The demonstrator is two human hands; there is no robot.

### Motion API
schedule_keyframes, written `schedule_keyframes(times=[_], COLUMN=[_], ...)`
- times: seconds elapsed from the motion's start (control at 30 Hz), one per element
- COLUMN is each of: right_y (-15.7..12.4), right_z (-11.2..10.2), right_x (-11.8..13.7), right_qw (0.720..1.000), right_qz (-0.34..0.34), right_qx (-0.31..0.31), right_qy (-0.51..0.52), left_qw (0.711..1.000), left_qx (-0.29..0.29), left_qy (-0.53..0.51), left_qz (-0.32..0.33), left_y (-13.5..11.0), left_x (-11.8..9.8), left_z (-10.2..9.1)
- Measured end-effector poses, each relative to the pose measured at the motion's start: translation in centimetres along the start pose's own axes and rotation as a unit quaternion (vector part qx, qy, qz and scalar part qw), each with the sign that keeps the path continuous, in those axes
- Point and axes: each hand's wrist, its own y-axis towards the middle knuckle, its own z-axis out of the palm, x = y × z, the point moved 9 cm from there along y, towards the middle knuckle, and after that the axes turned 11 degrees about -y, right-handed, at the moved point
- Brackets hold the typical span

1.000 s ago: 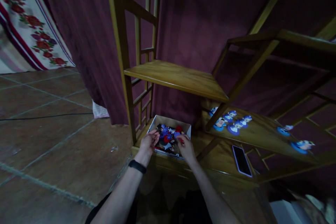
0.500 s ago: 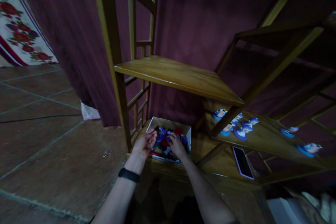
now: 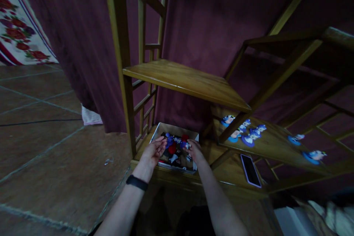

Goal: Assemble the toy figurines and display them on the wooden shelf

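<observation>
A white-rimmed cardboard box (image 3: 158,129) on the low shelf holds a jumble of small figurines in blue, red, black and white. My right hand (image 3: 195,151) is over the box's right side, its fingertips closed on a small blue-and-white figurine (image 3: 186,145). At the left rim is my left hand (image 3: 153,152), palm turned inward and fingers loosely curled and apart. Its fingertips are close to a blue figurine (image 3: 169,140); whether they touch is unclear. A dark band (image 3: 136,183) circles my left wrist.
Above the box juts a wooden shelf board (image 3: 182,79). On the right-hand shelf (image 3: 276,149) stand several blue-based figurines (image 3: 250,136). A phone (image 3: 250,170) lies below them. Wooden posts (image 3: 121,62) and a purple curtain (image 3: 193,37) surround the box. A cable (image 3: 41,121) crosses the floor.
My right hand has moved to the right within the box, and a blue-and-white figurine now shows at its fingertips. My left hand keeps nearly the same pose. The view has shifted slightly.
</observation>
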Motion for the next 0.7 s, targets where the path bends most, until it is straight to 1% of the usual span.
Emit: schedule_keyframes(times=[0.03, 0.07, 0.1, 0.17, 0.2, 0.23, 0.27, 0.3, 0.37, 0.43, 0.53, 0.63, 0.67, 0.7], right_y=[0.1, 0.2, 0.1, 0.0, -0.1, -0.1, -0.1, -0.2, -0.4, -0.6, -1.1, -1.6, -1.8, -2.0], right_z=[-0.2, -0.3, -0.2, 0.7, 1.3, 1.9, 2.5, 3.1, 4.0, 4.3, 4.1, 3.8, 3.5, 3.1], right_x=[0.7, 1.5, 2.3, 3.4, 3.6, 3.5, 3.2, 2.9, 2.5, 2.4, 2.5, 3.0, 3.3, 3.5], right_qw=[0.995, 0.978, 0.947, 0.864, 0.827, 0.796, 0.771, 0.751, 0.723, 0.711, 0.716, 0.736, 0.750, 0.769], right_qz=[-0.030, -0.064, -0.097, -0.147, -0.162, -0.169, -0.172, -0.175, -0.181, -0.178, -0.179, -0.194, -0.195, -0.193], right_qx=[-0.022, -0.044, -0.065, -0.082, -0.077, -0.067, -0.054, -0.040, -0.020, -0.017, -0.022, -0.028, -0.033, -0.038], right_qy=[-0.089, -0.193, -0.300, -0.474, -0.533, -0.578, -0.611, -0.635, -0.667, -0.680, -0.674, -0.648, -0.632, -0.609], left_qw=[1.000, 1.000, 1.000, 1.000, 1.000, 1.000, 1.000, 1.000, 1.000, 1.000, 1.000, 1.000, 0.999, 0.999], left_qx=[0.002, 0.004, 0.008, 0.013, 0.016, 0.017, 0.018, 0.018, 0.019, 0.020, 0.024, 0.028, 0.026, 0.023], left_qy=[0.001, 0.002, 0.003, 0.004, 0.003, 0.002, 0.001, 0.000, 0.000, 0.000, 0.002, 0.010, 0.018, 0.030], left_qz=[-0.002, -0.003, -0.003, -0.002, -0.002, -0.002, -0.002, -0.003, -0.004, -0.003, -0.001, 0.002, 0.005, 0.004], left_y=[0.0, 0.0, 0.1, 0.1, 0.2, 0.2, 0.2, 0.2, 0.2, 0.3, 0.3, 0.3, 0.3, 0.2], left_x=[0.1, 0.1, 0.0, -0.2, -0.3, -0.4, -0.5, -0.7, -0.8, -1.0, -1.0, -0.5, -0.1, 0.3], left_z=[0.1, 0.2, 0.2, 0.4, 0.4, 0.4, 0.4, 0.4, 0.4, 0.3, 0.3, 0.2, 0.2, 0.1])
